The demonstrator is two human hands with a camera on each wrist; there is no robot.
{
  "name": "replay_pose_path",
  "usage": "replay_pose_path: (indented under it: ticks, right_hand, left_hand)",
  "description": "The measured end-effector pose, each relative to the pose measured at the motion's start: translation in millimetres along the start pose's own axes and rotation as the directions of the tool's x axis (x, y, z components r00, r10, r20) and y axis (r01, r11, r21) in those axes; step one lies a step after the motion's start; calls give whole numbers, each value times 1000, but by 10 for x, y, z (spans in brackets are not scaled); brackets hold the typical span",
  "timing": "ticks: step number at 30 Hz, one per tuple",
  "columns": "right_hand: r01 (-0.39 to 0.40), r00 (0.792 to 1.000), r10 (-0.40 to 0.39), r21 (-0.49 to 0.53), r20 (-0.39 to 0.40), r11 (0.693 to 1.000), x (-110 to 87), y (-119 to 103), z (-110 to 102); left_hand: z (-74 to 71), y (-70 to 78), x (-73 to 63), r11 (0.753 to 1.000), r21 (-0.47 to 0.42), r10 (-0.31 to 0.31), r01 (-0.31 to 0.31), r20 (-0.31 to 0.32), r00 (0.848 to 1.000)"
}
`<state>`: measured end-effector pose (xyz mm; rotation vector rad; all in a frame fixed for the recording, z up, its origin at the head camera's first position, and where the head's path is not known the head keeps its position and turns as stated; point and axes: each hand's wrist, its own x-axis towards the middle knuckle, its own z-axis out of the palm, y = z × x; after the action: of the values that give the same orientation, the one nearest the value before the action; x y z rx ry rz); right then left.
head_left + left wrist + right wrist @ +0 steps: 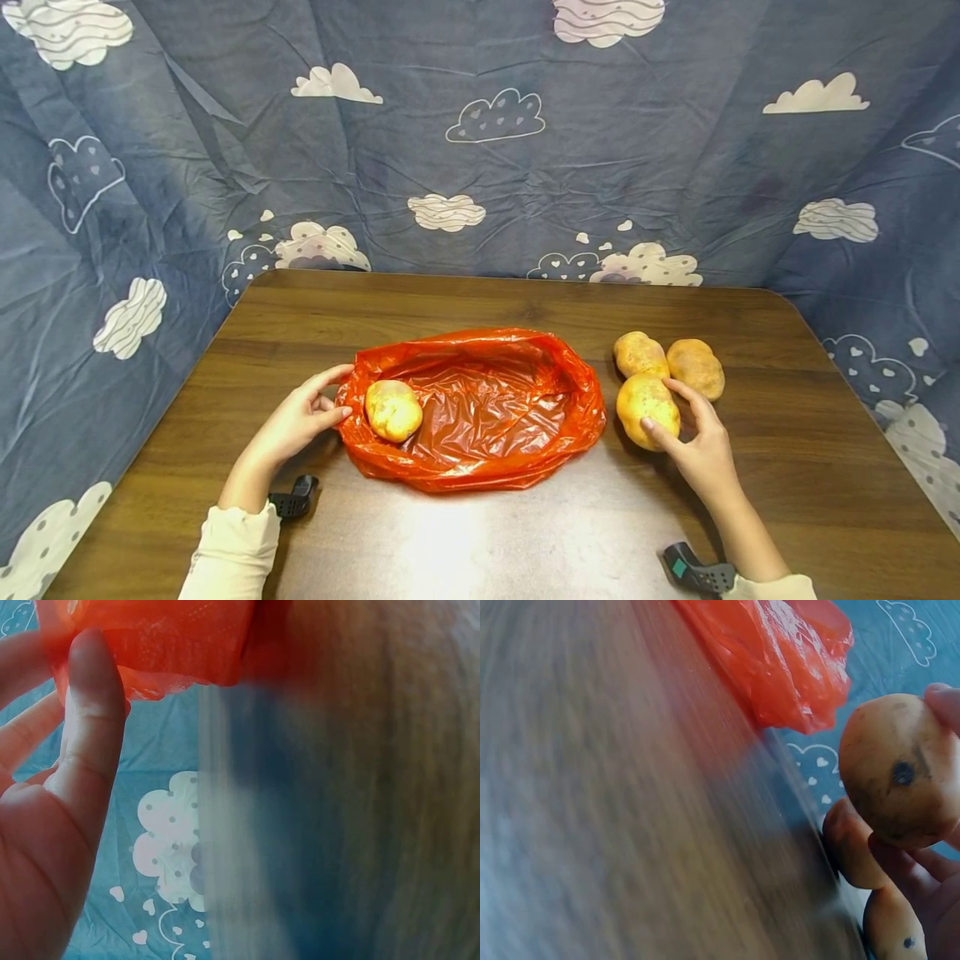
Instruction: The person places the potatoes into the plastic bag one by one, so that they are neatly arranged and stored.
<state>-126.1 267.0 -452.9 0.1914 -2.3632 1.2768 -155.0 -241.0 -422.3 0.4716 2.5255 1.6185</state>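
Note:
A red plastic bag [480, 417] lies spread open in the middle of the table, with one potato [393, 411] inside at its left end. My left hand [303, 421] pinches the bag's left rim; in the left wrist view the thumb [94, 712] presses against the red plastic. To the right of the bag, my right hand [701, 446] grips a potato [647, 408] between thumb and fingers. In the right wrist view that potato [900, 772] shows a dark spot. Just behind it are two more potatoes, one at the left [641, 356] and one at the right [696, 368].
The brown wooden table [480, 542] runs back to a blue cloth [495, 183] printed with clouds. Black wrist devices sit at the left wrist [296, 497] and the right wrist [697, 571].

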Motion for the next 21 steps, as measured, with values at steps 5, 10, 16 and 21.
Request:
replay_pose_path:
  ticks: [5,10,16,21]
  right_hand:
    - [-17,1000,18,53,-14,998,9,-60,13]
    - [-3,1000,4,67,-17,998,19,-73,28]
    - [7,1000,-5,101,-19,995,44,-135,49]
    - [-12,1000,15,162,-16,987,68,-219,87]
  left_hand:
    - [0,3,6,1000,2,-7,7,3,1000]
    - [-2,-7,7,1000,0,-12,12,3,1000]
    - [0,-2,4,1000,-2,-16,16,2,1000]
    - [-3,0,1,1000,3,-18,18,3,1000]
